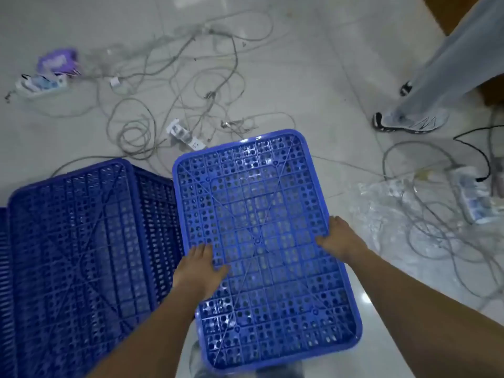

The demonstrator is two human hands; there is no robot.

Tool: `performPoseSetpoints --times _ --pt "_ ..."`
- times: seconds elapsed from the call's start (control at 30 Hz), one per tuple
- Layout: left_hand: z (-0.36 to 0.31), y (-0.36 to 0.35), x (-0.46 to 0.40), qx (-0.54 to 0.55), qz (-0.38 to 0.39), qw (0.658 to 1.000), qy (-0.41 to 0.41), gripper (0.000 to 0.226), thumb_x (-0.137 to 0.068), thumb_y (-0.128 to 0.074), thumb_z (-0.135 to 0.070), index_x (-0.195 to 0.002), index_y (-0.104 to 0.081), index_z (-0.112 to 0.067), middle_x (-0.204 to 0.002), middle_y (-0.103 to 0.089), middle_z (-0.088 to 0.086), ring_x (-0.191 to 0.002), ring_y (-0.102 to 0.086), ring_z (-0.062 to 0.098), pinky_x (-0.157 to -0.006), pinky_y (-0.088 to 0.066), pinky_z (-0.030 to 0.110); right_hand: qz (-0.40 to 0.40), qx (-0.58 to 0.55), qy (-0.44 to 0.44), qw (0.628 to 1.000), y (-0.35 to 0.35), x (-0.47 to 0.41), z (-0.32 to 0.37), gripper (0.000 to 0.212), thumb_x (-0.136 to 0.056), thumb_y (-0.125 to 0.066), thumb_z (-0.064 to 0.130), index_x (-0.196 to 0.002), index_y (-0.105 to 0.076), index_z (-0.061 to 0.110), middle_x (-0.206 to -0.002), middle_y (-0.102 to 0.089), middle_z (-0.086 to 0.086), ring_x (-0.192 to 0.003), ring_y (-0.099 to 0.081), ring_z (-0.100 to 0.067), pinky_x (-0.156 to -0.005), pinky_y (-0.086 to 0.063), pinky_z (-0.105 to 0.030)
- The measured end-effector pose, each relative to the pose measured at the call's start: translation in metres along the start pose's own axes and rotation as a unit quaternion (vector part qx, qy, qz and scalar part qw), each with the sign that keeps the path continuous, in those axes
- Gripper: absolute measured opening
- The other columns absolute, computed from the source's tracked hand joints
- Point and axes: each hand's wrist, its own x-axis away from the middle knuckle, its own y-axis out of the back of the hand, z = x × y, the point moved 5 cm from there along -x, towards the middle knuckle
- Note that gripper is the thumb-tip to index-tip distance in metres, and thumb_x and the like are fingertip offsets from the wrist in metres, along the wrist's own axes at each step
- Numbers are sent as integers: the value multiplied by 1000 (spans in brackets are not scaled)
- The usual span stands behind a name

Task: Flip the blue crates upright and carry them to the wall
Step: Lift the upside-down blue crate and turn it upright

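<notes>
We see two crates bottom-up on floor: left crate just beside right crate. Our hands on right crate: left hand at its left edge, right hand at right edge. Cables behind crates; someone's shoe far right.

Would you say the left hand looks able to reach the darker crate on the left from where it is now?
Probably yes. The left hand lies flat on the lighter crate at its left edge, and the darker crate sits right beside it with nothing lying between them.
</notes>
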Motion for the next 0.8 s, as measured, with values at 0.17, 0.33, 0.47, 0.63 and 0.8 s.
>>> performPoseSetpoints --times 0.17,0.33,0.47,0.63,0.8 --pt "17 -28 -21 26 16 999 19 75 -97 -28 -56 -155 0 -19 -164 4 0 -151 -2 19 -120 -21 36 -15 -157 -56 986 -23 -27 -11 82 -93 -55 31 -153 -5 4 -155 -26 -18 -125 -47 -34 -96 -45 -43" --pt "21 -62 -39 102 26 994 -5 73 -97 -32 -50 -155 4 -24 -163 9 -3 -151 0 18 -119 -24 36 -62 -196 -113 972 -27 -47 -16 77 -91 -57 33 -151 -17 6 -148 -29 -20 -112 -54 -40 -86 -52 -45" --pt "21 -89 -55 156 21 987 -26 75 -97 -37 -48 -155 5 -24 -162 14 -6 -151 7 16 -120 -21 36 -67 -220 -127 965 -30 -63 -18 59 -87 -61 29 -136 -40 3 -125 -54 -23 -93 -58 -36 -74 -52 -42" --pt "33 -102 -56 168 -12 986 -20 72 -98 -40 -44 -155 0 -27 -161 17 -9 -150 12 13 -110 -39 31 -69 -153 -107 980 -28 -55 -11 57 -86 -64 32 -129 -43 1 -118 -56 -20 -97 -58 -36 -79 -52 -45" --pt "51 -81 -58 185 2 982 30 67 -98 -36 -45 -155 -9 -23 -163 11 -3 -151 7 19 -107 -42 37 -78 -87 -10 993 -13 -24 23 30 -92 -60 26 -109 -54 0 -95 -56 -12 -81 -51 -27 -69 -39 -32"
